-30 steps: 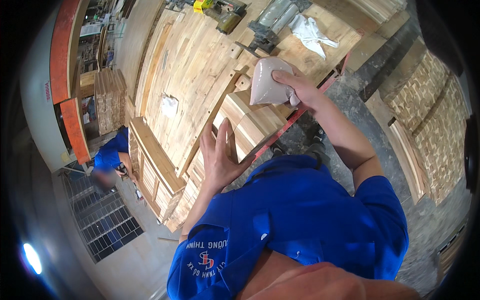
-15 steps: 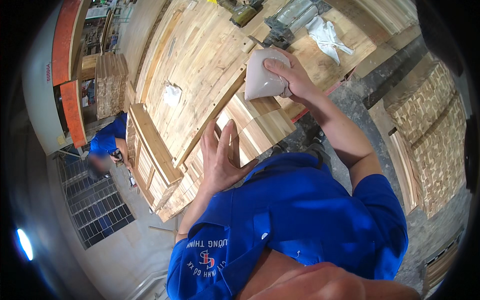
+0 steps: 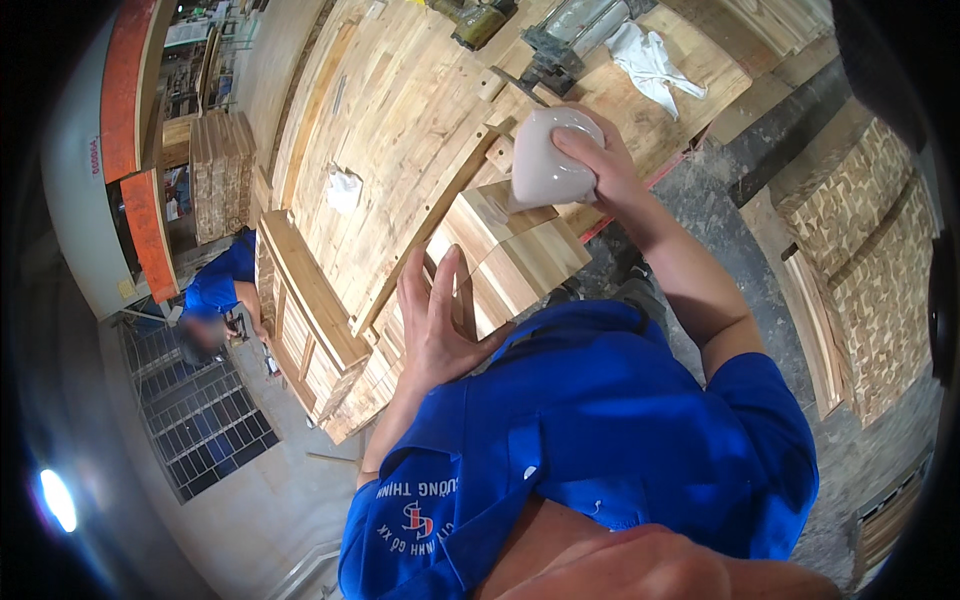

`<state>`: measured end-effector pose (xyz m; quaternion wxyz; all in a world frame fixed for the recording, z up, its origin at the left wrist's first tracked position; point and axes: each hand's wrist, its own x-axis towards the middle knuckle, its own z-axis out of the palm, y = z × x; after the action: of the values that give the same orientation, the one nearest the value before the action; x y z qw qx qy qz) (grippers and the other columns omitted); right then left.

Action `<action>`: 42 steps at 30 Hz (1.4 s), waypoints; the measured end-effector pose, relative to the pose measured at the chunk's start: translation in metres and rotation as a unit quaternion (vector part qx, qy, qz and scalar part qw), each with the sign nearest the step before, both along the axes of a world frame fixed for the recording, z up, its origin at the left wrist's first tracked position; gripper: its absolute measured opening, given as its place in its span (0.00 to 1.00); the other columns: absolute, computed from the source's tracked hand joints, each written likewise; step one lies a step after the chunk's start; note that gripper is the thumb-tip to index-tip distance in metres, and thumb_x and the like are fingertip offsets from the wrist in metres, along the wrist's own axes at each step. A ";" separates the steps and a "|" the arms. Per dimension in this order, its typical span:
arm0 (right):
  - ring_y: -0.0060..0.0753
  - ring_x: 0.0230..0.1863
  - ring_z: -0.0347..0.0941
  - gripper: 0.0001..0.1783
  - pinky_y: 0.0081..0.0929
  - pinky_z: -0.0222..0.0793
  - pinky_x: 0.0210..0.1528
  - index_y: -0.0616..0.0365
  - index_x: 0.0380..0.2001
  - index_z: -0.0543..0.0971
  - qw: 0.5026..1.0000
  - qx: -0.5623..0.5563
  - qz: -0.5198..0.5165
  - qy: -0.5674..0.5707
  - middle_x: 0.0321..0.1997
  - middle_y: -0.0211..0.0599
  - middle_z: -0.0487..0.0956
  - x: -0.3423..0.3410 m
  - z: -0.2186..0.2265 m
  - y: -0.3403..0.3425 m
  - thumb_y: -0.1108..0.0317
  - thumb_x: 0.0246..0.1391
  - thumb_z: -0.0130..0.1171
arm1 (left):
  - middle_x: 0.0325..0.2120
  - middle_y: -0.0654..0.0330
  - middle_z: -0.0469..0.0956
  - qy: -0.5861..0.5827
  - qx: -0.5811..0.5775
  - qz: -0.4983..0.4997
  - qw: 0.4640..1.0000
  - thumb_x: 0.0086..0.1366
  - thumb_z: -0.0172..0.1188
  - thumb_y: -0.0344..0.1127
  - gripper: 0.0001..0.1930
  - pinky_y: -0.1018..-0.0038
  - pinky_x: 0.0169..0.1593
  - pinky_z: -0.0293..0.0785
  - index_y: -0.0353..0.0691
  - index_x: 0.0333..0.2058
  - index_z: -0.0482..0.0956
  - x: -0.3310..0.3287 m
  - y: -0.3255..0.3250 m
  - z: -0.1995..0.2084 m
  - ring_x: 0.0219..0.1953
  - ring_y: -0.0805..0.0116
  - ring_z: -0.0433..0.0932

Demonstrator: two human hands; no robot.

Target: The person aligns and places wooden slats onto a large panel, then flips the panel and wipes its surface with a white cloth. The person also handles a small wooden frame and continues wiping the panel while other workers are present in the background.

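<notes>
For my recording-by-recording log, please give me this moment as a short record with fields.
Left hand: fingers spread, beside a boxy wooden piece; contact unclear
Right hand: gripping a glossy pale bag
Bag position: in front of the wooden piece's far end in this view; contact unclear
Surface: light wooden bench
On bench: two white cloths, apart
Background: another person in blue, at left

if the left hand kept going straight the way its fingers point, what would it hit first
Probably the long wooden rail running diagonally just ahead of the left hand, though depth is unclear in this view and the hand might pass above it.
</notes>
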<state>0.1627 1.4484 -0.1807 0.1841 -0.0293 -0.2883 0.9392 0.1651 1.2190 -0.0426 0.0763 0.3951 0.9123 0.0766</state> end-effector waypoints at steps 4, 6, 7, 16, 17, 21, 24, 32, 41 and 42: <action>0.19 0.33 0.73 0.14 0.19 0.68 0.34 0.61 0.41 0.75 1.000 -0.010 -0.019 -0.016 0.33 0.31 0.77 0.000 0.003 -0.001 0.64 0.54 0.58 | 0.58 0.38 0.50 -0.013 0.034 0.000 0.999 0.30 0.79 0.37 0.57 0.51 0.55 0.61 0.46 0.61 0.54 -0.002 -0.002 -0.002 0.58 0.39 0.56; 0.19 0.33 0.73 0.15 0.19 0.68 0.33 0.61 0.41 0.75 0.999 0.002 -0.023 -0.029 0.33 0.31 0.77 0.002 0.001 -0.002 0.63 0.54 0.58 | 0.57 0.39 0.52 -0.014 0.044 0.000 0.999 0.29 0.78 0.37 0.57 0.49 0.53 0.61 0.47 0.61 0.55 -0.002 -0.002 -0.002 0.56 0.39 0.58; 0.19 0.33 0.73 0.15 0.19 0.68 0.33 0.61 0.41 0.75 0.999 0.010 -0.026 -0.034 0.33 0.31 0.77 0.002 0.000 -0.002 0.63 0.54 0.58 | 0.57 0.39 0.52 -0.014 0.038 0.003 0.999 0.29 0.78 0.37 0.57 0.50 0.53 0.62 0.47 0.61 0.55 -0.001 0.000 -0.001 0.55 0.39 0.58; 0.19 0.35 0.74 0.15 0.18 0.69 0.37 0.61 0.41 0.75 0.998 0.025 -0.040 -0.050 0.34 0.30 0.77 0.007 -0.005 0.002 0.64 0.53 0.59 | 0.57 0.39 0.52 0.004 0.052 -0.019 0.998 0.29 0.79 0.37 0.57 0.50 0.52 0.62 0.47 0.62 0.55 -0.004 -0.006 0.000 0.55 0.40 0.59; 0.19 0.36 0.74 0.15 0.19 0.69 0.38 0.61 0.41 0.75 0.997 0.040 -0.043 -0.049 0.35 0.30 0.77 0.010 -0.009 0.004 0.64 0.53 0.59 | 0.57 0.39 0.52 0.005 0.054 -0.019 0.998 0.30 0.79 0.38 0.57 0.50 0.52 0.62 0.48 0.62 0.55 -0.004 -0.006 0.000 0.55 0.40 0.59; 0.20 0.37 0.74 0.17 0.19 0.69 0.39 0.61 0.44 0.74 0.997 0.032 -0.055 -0.037 0.37 0.30 0.77 0.028 -0.016 0.009 0.65 0.52 0.59 | 0.57 0.38 0.52 -0.002 0.039 -0.020 0.999 0.30 0.78 0.38 0.57 0.50 0.52 0.62 0.48 0.62 0.55 -0.006 -0.004 0.003 0.54 0.40 0.59; 0.20 0.38 0.74 0.18 0.19 0.69 0.40 0.60 0.45 0.73 0.999 -0.024 -0.044 -0.008 0.38 0.31 0.77 0.040 0.001 0.010 0.66 0.52 0.60 | 0.56 0.38 0.52 -0.008 0.044 -0.021 0.999 0.30 0.78 0.38 0.57 0.50 0.52 0.61 0.47 0.62 0.55 -0.008 -0.004 0.000 0.54 0.40 0.59; 0.18 0.36 0.73 0.15 0.18 0.68 0.39 0.59 0.42 0.74 0.999 0.036 -0.039 0.002 0.35 0.28 0.77 0.041 0.015 -0.006 0.66 0.51 0.61 | 0.56 0.37 0.53 0.000 0.058 -0.032 0.998 0.32 0.78 0.38 0.56 0.51 0.53 0.61 0.46 0.61 0.55 -0.012 -0.002 -0.002 0.54 0.40 0.59; 0.18 0.35 0.73 0.14 0.18 0.67 0.37 0.60 0.40 0.75 0.997 0.030 -0.053 -0.040 0.33 0.28 0.77 0.044 0.005 -0.004 0.66 0.51 0.59 | 0.56 0.36 0.52 -0.013 0.045 -0.019 0.999 0.32 0.78 0.38 0.56 0.51 0.54 0.61 0.46 0.62 0.54 -0.011 0.002 -0.001 0.55 0.40 0.58; 0.18 0.35 0.73 0.14 0.18 0.67 0.37 0.60 0.40 0.75 0.998 0.031 -0.049 -0.038 0.33 0.28 0.77 0.045 0.003 -0.004 0.66 0.51 0.59 | 0.56 0.36 0.52 -0.011 0.046 -0.019 0.999 0.32 0.78 0.38 0.56 0.51 0.54 0.61 0.46 0.62 0.54 -0.010 0.001 -0.001 0.55 0.40 0.58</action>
<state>0.2081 1.4447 -0.1778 0.2198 -0.0730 -0.3223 0.9179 0.1548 1.2204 -0.0438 0.0694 0.4142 0.8994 0.1215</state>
